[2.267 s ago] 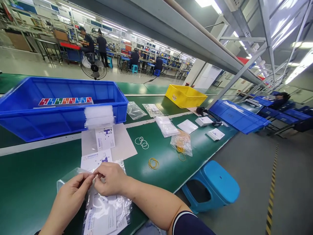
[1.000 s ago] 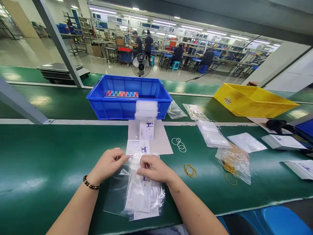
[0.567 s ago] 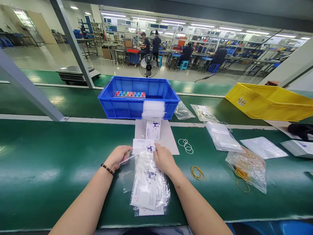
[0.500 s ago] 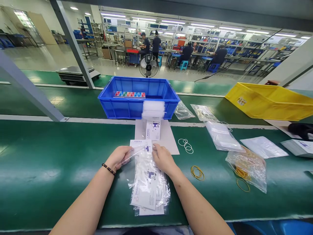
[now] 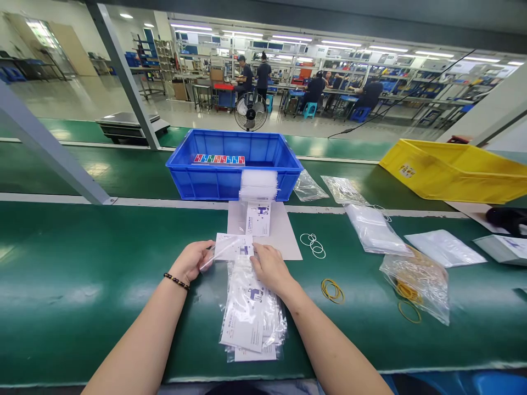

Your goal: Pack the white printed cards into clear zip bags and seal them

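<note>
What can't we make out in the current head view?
All in the head view:
- Printed card between left hand and right hand: fine print too small to read.
- Stack of bagged cards: count unknown, upper ones cover lower.
- Blue bin: near part of its floor hidden by the front wall.
- Yellow bin: far end cut off by the right edge.
- Black object: cut off by the right edge, unidentifiable.

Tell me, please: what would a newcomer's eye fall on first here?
Probably the large blue bin at upper centre, and the bright yellow bin at the right. Nearer, in the middle, the left fingers hold a clear bag, while the right fingers touch a white card by the bagged cards.
</note>
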